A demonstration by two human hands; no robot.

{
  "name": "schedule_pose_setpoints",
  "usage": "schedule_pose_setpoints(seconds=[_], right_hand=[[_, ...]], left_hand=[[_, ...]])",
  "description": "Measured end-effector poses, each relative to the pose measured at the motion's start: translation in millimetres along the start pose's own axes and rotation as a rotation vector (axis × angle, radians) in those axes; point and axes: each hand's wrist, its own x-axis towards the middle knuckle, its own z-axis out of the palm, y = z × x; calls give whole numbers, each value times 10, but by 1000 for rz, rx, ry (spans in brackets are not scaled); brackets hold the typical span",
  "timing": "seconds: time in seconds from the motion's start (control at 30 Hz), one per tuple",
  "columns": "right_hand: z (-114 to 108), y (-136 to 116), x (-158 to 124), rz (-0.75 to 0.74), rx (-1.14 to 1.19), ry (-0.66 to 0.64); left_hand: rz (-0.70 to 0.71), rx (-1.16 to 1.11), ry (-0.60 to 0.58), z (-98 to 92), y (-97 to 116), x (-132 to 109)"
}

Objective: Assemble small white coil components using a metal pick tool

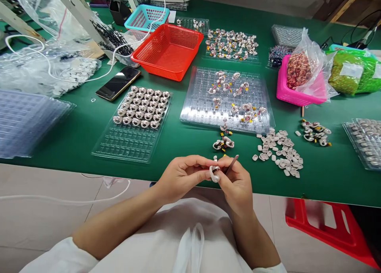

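Note:
Between both hands, at the table's front edge, is a small white curved clip-like part (214, 173) that looks like an earphone shell with dark inner pieces. My left hand (186, 177) pinches it from the left between thumb and fingertips. From the other side, my right hand (236, 183) grips it too, and a thin brown stick-like tool (232, 164) is tucked in the same fingers. Just beyond lie similar white parts with yellow tabs and dark wires (224, 143). Loose white oval caps (281, 151) are spread to the right of my hands.
A clear tray (126, 142) holds rows of finished-looking white pieces. Stacked clear trays (190, 110) carry loose wired parts. Behind are a red basket (171, 62), a blue basket (149, 16), a phone (118, 83) and a pink basket (302, 96). A red stool (330, 225) stands below right.

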Motion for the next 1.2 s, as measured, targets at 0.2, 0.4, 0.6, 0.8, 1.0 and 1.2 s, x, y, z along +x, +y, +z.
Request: schedule_pose_setpoints(seconds=[0.2, 0.4, 0.6, 0.8, 1.0, 1.2], right_hand=[[-60, 2, 7, 26, -77, -36], [-273, -112, -59, -231, -279, 143], [-719, -147, -174, -311, -670, 198], [-760, -58, -245, -246, -795, 156], [-353, -89, -333, -409, -254, 347], [-254, -29, -275, -442, -178, 234]], left_hand=[[-5, 12, 42, 3, 16, 0], [49, 104, 132, -10, 41, -5], [92, 203, 151, -59, 21, 7], [184, 366, 177, -50, -19, 11], [231, 401, 144, 3, -32, 8], [263, 377, 107, 36, -50, 0]])
